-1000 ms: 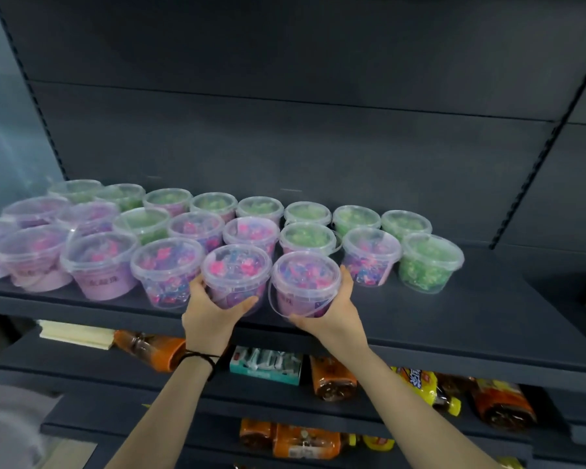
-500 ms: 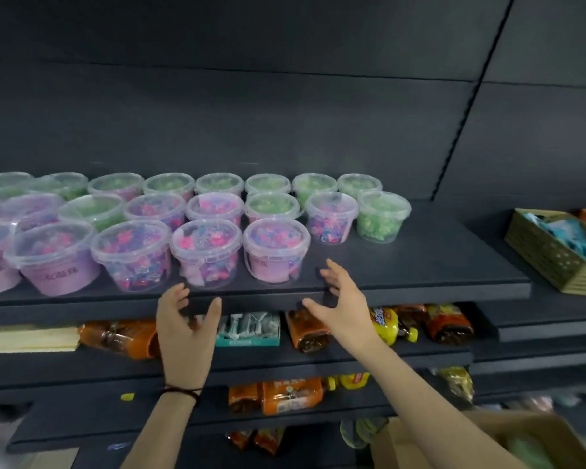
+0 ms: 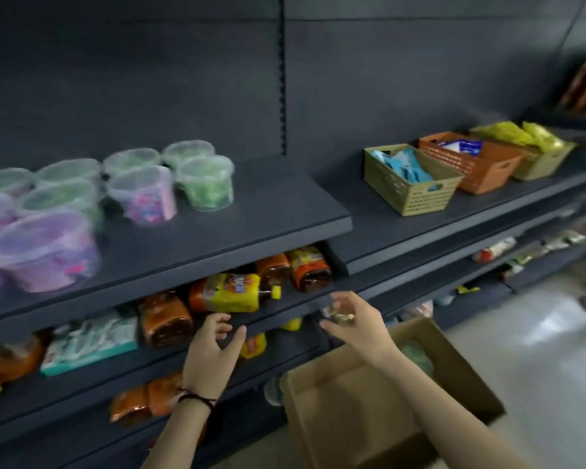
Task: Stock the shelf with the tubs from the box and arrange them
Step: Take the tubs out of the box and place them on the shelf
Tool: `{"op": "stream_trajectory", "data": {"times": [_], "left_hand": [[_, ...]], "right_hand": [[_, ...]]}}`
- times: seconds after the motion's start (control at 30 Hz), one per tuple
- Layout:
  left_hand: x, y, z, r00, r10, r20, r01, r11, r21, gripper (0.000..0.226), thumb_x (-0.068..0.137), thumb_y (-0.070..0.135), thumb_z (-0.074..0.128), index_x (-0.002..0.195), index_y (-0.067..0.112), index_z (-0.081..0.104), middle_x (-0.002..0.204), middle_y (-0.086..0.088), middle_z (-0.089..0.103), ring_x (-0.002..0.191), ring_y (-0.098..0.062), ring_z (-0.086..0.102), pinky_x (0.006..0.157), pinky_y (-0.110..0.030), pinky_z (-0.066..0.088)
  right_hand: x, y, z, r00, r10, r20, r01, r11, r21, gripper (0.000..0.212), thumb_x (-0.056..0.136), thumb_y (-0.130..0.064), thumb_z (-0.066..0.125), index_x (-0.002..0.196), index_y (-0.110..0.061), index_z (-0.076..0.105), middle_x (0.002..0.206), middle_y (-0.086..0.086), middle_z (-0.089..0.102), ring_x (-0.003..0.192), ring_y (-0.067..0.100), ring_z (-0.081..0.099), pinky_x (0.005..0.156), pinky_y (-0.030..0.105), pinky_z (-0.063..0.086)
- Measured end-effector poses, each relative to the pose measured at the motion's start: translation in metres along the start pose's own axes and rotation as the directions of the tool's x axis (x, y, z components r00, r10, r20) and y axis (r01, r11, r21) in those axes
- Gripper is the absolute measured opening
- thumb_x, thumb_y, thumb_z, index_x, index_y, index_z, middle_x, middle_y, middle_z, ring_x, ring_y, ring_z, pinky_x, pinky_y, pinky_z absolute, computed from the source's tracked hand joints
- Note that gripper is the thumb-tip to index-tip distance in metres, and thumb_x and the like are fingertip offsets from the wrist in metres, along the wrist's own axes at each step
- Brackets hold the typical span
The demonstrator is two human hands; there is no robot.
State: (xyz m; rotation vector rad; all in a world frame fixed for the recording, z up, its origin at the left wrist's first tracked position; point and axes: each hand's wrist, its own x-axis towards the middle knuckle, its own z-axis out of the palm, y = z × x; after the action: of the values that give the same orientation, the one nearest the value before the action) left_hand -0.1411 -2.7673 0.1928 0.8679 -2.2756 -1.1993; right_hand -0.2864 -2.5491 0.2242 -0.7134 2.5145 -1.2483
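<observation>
Clear round plastic tubs [image 3: 142, 194] with clear lids, filled green or pink-purple, are noted, blurred, in rows on the left part of the dark grey shelf [image 3: 251, 211], well back from its right edge. The open brown cardboard box [image 3: 352, 418] is seen below. The left hand [image 3: 214, 353] and right hand [image 3: 356, 326] are held empty, fingers loosely spread. Against half a second ago, both are lowered from the shelf's front edge towards the box.

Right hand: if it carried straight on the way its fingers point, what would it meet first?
Probably the orange-labelled bottles lying on the shelf below the tubs, up-left of the right hand. Depth is unclear, so the shelf's front edge may come first.
</observation>
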Motion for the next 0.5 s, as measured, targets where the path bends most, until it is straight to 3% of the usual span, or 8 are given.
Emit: {"op": "stream_trajectory", "data": {"times": [0.07, 0.17, 0.3, 0.37, 0.43, 0.5], "left_hand": [[-0.001, 0.013, 0.067, 0.997, -0.041, 0.069, 0.039, 0.999, 0.034, 0.035, 0.086, 0.042, 0.063, 0.114, 0.024, 0.053, 0.1, 0.008, 0.059, 0.092, -0.009, 0.058, 0.077, -0.031, 0.051], [-0.01, 0.025, 0.162, 0.977, -0.154, 0.149, 0.15, 0.988, 0.039, 0.045, 0.086, 0.046, 0.061, 0.124, 0.024, 0.049, 0.11, 0.007, 0.056, 0.099, -0.012, 0.056, 0.077, -0.033, 0.051], [-0.027, 0.019, 0.255, 0.91, -0.306, 0.278, 0.289, 0.952, 0.102, 0.05, 0.083, 0.053, 0.061, 0.126, 0.032, 0.046, 0.112, 0.011, 0.053, 0.106, -0.015, 0.054, 0.083, -0.037, 0.051], [-0.034, 0.013, 0.294, 0.875, -0.366, 0.316, 0.346, 0.931, 0.118, 0.046, 0.085, 0.047, 0.062, 0.125, 0.029, 0.046, 0.115, 0.008, 0.051, 0.105, -0.013, 0.052, 0.078, -0.029, 0.049], [-0.038, 0.003, 0.328, 0.836, -0.413, 0.361, 0.393, 0.91, 0.132, 0.044, 0.087, 0.039, 0.062, 0.126, 0.026, 0.045, 0.119, 0.006, 0.048, 0.107, -0.013, 0.048, 0.073, -0.023, 0.043], [-0.041, -0.016, 0.362, 0.802, -0.446, 0.396, 0.412, 0.895, 0.172, 0.046, 0.085, 0.042, 0.064, 0.125, 0.029, 0.045, 0.122, 0.006, 0.047, 0.113, -0.016, 0.048, 0.083, -0.03, 0.044]], "right_hand": [[0.003, 0.06, -0.031, 0.998, 0.064, 0.013, -0.063, 0.997, -0.052, 0.05, 0.078, -0.027, 0.076, 0.122, -0.02, 0.054, 0.104, -0.005, 0.06, 0.091, 0.007, 0.058, 0.078, 0.011, 0.043], [0.003, 0.148, -0.068, 0.975, 0.19, 0.112, -0.177, 0.977, -0.12, 0.054, 0.077, -0.025, 0.074, 0.126, -0.021, 0.051, 0.112, -0.007, 0.059, 0.104, 0.012, 0.059, 0.088, 0.028, 0.051], [0.001, 0.243, -0.103, 0.921, 0.367, 0.132, -0.348, 0.926, -0.145, 0.052, 0.075, -0.033, 0.079, 0.12, -0.024, 0.054, 0.111, -0.007, 0.059, 0.106, 0.013, 0.059, 0.093, 0.031, 0.049], [0.004, 0.287, -0.112, 0.887, 0.439, 0.145, -0.413, 0.893, -0.179, 0.051, 0.074, -0.033, 0.079, 0.117, -0.017, 0.058, 0.108, 0.001, 0.061, 0.104, 0.022, 0.061, 0.089, 0.034, 0.049], [0.007, 0.33, -0.113, 0.846, 0.51, 0.157, -0.481, 0.856, -0.189, 0.053, 0.074, -0.03, 0.08, 0.119, -0.015, 0.057, 0.105, 0.002, 0.058, 0.104, 0.024, 0.06, 0.084, 0.028, 0.045], [0.009, 0.372, -0.104, 0.813, 0.562, 0.155, -0.535, 0.825, -0.182, 0.063, 0.072, -0.031, 0.08, 0.127, -0.015, 0.054, 0.112, 0.003, 0.057, 0.109, 0.023, 0.057, 0.087, 0.027, 0.043]]}}
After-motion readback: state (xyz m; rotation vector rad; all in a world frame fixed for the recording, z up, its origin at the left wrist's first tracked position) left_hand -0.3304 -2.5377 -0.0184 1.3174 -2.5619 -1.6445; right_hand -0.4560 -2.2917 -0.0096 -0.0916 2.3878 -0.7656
